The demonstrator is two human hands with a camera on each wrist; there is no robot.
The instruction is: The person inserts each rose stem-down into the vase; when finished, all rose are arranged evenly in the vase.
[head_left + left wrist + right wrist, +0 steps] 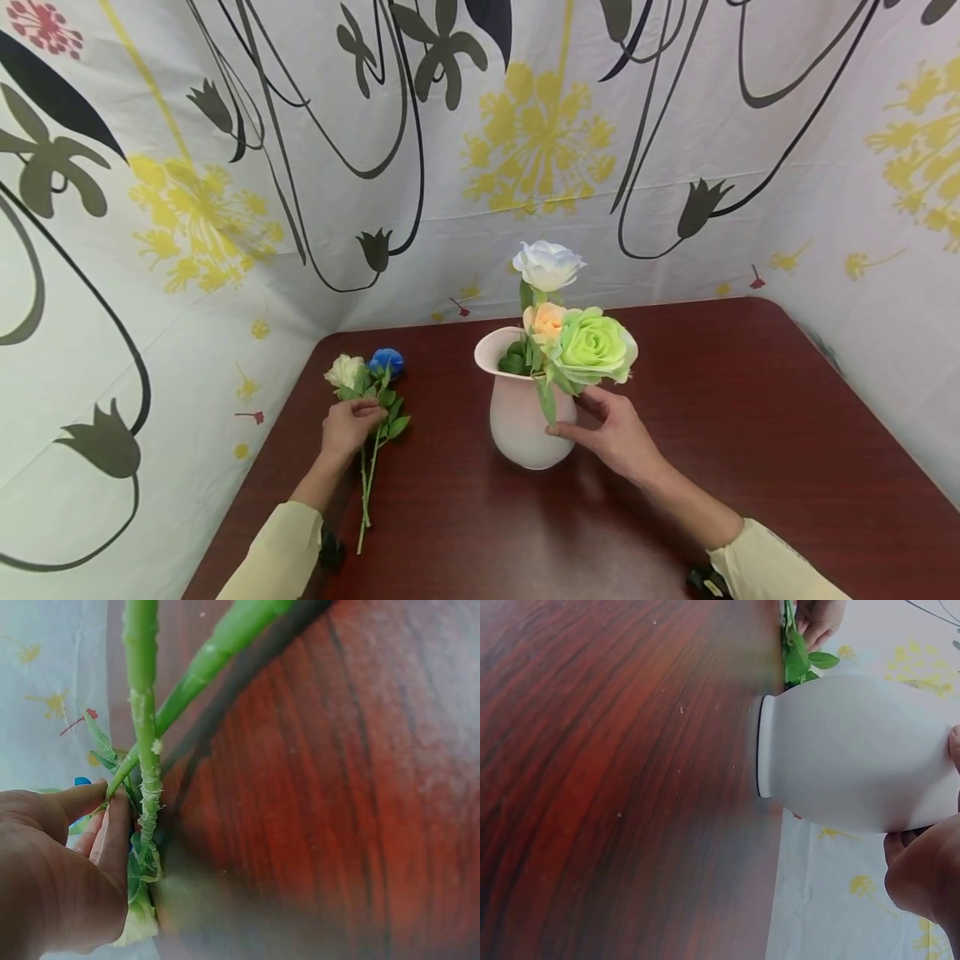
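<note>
A pinkish-white vase [525, 425] stands upright on the table, holding a white rose [548, 266], a peach rose [546, 322] and a large green rose [594, 346]. The right hand [622, 437] grips the vase's right side, thumb in front; in the right wrist view its fingers touch the vase [855, 750]. At the left, a cream rose [345, 372] and a blue rose [386, 361] have their stems toward the near edge. The left hand [351, 429] pinches a green stem just below the blooms; in the left wrist view the thumb and fingers of the left hand [67, 862] meet on one stem.
The dark red wooden table [450, 517] reaches back to a white cloth [450, 192] with yellow and grey flower prints, which also hangs along both sides. Dark bands sit at both wrists, by the pale yellow sleeves.
</note>
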